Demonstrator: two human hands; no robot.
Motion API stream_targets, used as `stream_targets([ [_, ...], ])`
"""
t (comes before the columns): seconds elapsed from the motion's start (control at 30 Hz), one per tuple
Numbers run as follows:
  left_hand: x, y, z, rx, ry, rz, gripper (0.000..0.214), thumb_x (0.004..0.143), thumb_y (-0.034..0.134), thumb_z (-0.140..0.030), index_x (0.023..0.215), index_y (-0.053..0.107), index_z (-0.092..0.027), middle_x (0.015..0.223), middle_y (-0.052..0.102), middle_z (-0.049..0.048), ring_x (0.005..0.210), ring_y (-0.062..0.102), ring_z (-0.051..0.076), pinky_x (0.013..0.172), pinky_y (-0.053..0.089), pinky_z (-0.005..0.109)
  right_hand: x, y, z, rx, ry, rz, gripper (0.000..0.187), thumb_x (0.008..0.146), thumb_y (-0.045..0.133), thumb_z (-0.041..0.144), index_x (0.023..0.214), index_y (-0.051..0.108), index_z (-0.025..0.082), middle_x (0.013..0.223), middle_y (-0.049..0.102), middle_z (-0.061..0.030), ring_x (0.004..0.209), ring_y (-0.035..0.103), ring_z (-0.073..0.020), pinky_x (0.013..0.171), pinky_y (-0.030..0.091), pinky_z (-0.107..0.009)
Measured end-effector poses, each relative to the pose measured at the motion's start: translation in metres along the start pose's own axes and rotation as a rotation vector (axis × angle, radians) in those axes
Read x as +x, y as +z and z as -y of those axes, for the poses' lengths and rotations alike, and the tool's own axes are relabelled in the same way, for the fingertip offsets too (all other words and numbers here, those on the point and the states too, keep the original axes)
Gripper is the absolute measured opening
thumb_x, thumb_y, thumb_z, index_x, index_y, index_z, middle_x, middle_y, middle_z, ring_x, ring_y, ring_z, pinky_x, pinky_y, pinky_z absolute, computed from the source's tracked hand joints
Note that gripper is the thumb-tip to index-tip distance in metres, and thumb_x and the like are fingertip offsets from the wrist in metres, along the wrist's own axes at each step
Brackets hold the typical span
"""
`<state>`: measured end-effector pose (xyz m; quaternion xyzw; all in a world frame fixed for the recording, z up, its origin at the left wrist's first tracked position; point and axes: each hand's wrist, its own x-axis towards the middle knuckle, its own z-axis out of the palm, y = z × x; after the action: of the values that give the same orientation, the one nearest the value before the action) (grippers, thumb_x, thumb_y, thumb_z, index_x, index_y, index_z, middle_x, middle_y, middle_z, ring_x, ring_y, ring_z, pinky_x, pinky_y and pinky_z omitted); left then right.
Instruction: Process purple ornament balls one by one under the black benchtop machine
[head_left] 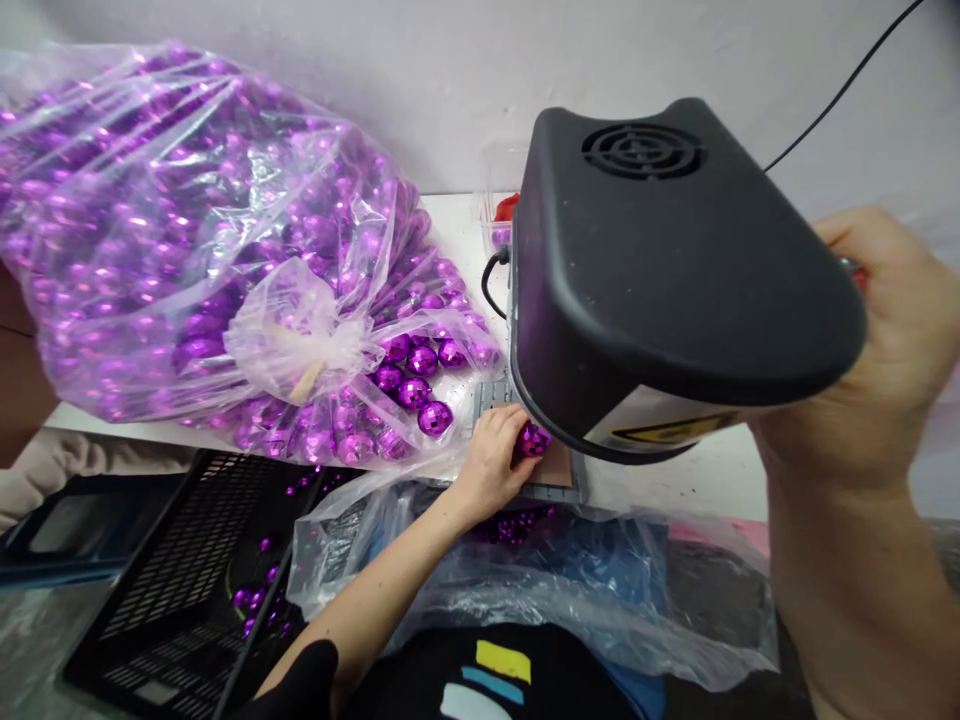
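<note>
My left hand [491, 460] is closed on a shiny purple faceted ball [534, 440], holding it low at the front edge of a black machine [697, 270]. The ball is over a flat base plate [551, 478], which the machine's housing partly hides. On the machine's right side, my right hand [892, 300] is wrapped round a handle that has a bit of metal and red [856, 272] showing; most of that handle is hidden by the fingers. Several loose purple balls [435, 418] lie on the table just left of my left hand.
A large clear bag [187, 230] full of purple balls fills the left of the white table [675, 490]. Below hang an open plastic bag [600, 580] with purple balls and a black crate [172, 560]. A clear container [495, 215] stands behind the machine, and a person's sleeve [97, 465] shows at left.
</note>
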<state>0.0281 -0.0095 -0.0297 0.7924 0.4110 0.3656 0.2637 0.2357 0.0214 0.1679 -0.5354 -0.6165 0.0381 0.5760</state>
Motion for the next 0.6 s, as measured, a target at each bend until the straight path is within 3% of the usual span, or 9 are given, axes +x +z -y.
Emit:
stream_targets([
  [0.17, -0.003, 0.01, 0.0, -0.128, -0.084, 0.017, 0.045, 0.092, 0.067, -0.035, 0.133, 0.054, -0.022, 0.131, 0.065, 0.0126, 0.126, 0.059, 0.031, 0.111, 0.046, 0.052, 0.0, -0.001, -0.002, -0.006, -0.014, 0.0, 0.026, 0.092, 0.059, 0.034, 0.081, 0.058, 0.01, 0.066, 0.046, 0.0052, 0.069, 0.04, 0.003, 0.063, 0.028, -0.016],
  [0.27, -0.005, 0.016, 0.001, -0.166, -0.109, -0.037, 0.048, 0.093, 0.065, -0.04, 0.136, 0.051, -0.022, 0.127, 0.066, 0.0129, 0.121, 0.062, 0.029, 0.109, 0.047, 0.051, 0.0, -0.001, -0.005, -0.053, -0.027, -0.007, 0.029, 0.094, 0.055, 0.039, 0.085, 0.06, 0.011, 0.068, 0.046, 0.0051, 0.067, 0.038, 0.0028, 0.063, 0.027, -0.019],
  [0.47, -0.005, 0.021, 0.005, -0.161, -0.132, -0.132, 0.053, 0.084, 0.075, -0.046, 0.126, 0.056, -0.021, 0.114, 0.068, 0.0121, 0.111, 0.064, 0.03, 0.106, 0.048, 0.054, 0.002, -0.003, -0.007, -0.038, -0.081, 0.011, 0.026, 0.091, 0.062, 0.036, 0.083, 0.061, 0.011, 0.063, 0.049, 0.0047, 0.062, 0.041, 0.0012, 0.059, 0.028, -0.02],
  [0.6, -0.002, 0.018, 0.006, -0.169, -0.164, -0.143, 0.052, 0.076, 0.083, -0.045, 0.119, 0.061, -0.025, 0.11, 0.069, 0.0092, 0.109, 0.064, 0.03, 0.108, 0.047, 0.058, 0.001, -0.002, -0.004, -0.018, -0.028, 0.033, 0.028, 0.092, 0.059, 0.038, 0.082, 0.06, 0.011, 0.061, 0.046, 0.0058, 0.058, 0.043, 0.0027, 0.057, 0.026, -0.018],
])
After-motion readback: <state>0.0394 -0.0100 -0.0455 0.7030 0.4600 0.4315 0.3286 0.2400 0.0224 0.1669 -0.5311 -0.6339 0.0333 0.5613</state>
